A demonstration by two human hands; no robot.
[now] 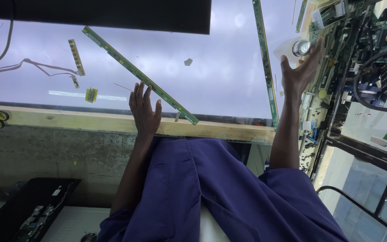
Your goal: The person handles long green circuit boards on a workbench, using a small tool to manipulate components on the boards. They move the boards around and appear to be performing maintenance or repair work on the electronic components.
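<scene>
Circuit strip (pixel 139 74) lies diagonal on the lit panel (pixel 220 67), long axis upper-left to lower-right. Left hand (pixel 144 110) flat and open, fingertips touching its middle. Right hand (pixel 298 71) open, empty, well apart, near a small metal cylinder (pixel 301 47).

View count: one, head-worn camera; no second view, so no shared area. Orientation: looks steeply down past the wearer's purple-clad torso; the picture appears turned upside down, with the body low in frame and the arms reaching up into it. Range: close, at arm's reach. Coverage: pale glowing flat panel (pixel 211 71) across the middle, pale wooden bench edge (pixel 90 120) beneath it, cluttered shelf of green circuit boards (pixel 359 49) along the right border
</scene>
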